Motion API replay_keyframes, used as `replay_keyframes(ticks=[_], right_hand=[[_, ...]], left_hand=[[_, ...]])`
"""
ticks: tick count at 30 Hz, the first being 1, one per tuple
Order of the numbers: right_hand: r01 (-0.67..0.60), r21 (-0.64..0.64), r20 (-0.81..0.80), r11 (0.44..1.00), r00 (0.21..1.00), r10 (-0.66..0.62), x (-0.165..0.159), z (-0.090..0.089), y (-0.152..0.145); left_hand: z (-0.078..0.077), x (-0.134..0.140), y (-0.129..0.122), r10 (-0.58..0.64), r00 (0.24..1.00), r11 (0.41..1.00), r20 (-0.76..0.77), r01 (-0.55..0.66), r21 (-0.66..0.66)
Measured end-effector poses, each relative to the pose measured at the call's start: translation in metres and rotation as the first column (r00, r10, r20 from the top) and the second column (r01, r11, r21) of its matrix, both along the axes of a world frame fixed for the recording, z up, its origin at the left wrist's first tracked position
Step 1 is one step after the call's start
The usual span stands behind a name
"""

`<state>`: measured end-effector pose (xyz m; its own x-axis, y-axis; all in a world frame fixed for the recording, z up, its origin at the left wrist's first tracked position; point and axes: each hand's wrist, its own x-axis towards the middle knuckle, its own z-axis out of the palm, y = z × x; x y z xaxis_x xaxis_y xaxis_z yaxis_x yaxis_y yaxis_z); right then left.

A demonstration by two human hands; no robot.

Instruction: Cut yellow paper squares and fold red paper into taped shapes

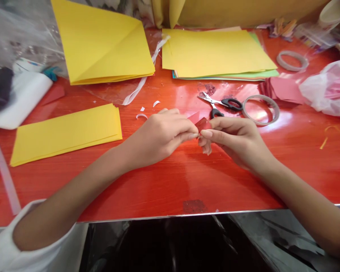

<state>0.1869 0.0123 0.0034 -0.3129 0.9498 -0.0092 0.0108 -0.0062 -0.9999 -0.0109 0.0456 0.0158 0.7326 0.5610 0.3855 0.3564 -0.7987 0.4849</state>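
Note:
A small piece of red paper [203,124] is pinched between my two hands, just above the red table [158,181]. My left hand [170,132] grips its left edge, thumb and fingers pressed together. From the other side, my right hand [232,138] holds the paper between thumb and forefinger, its other fingers curled below. The paper looks creased or folded, though the fingers hide part of it. Just behind my right hand lie scissors [215,104] with black handles, their blades spread. A roll of clear tape [261,110] rests beside the scissors.
Yellow paper lies in a folded strip stack [68,134] at left, a folded pile [107,49] behind it, and a sheet stack [215,53] at the back. Red paper pieces [286,90], a second tape roll [292,61] and a plastic bag [328,88] sit at right.

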Motion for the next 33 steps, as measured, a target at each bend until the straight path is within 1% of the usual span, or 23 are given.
replay_keyframes(ticks=[4, 8, 18, 28, 33], right_hand=[[-0.004, -0.016, -0.015, 1.000, 1.000, 0.004, -0.0002, 0.0003, -0.0001], [-0.013, -0.025, -0.033, 1.000, 0.999, 0.012, 0.0004, 0.0007, 0.0002], [-0.017, -0.038, -0.046, 0.999, 0.999, 0.016, 0.0002, -0.0006, 0.0004], [-0.025, -0.032, -0.060, 0.999, 0.998, 0.023, 0.0016, -0.0024, 0.0004], [-0.024, -0.040, -0.066, 0.999, 0.998, 0.021, 0.0017, -0.0017, 0.0002]], left_hand=[[-0.0003, -0.0004, 0.0001, -0.021, 1.000, 1.000, 0.015, 0.021, -0.007], [-0.0005, 0.0003, 0.0002, -0.036, 0.999, 0.999, 0.034, 0.035, 0.016], [-0.0015, 0.0007, 0.0000, -0.033, 0.999, 0.998, 0.006, 0.032, 0.055], [-0.0005, -0.0005, -0.0001, -0.043, 0.999, 0.999, -0.001, 0.043, 0.017], [0.0019, 0.0002, -0.0009, -0.032, 0.999, 0.999, -0.012, 0.031, -0.022]])
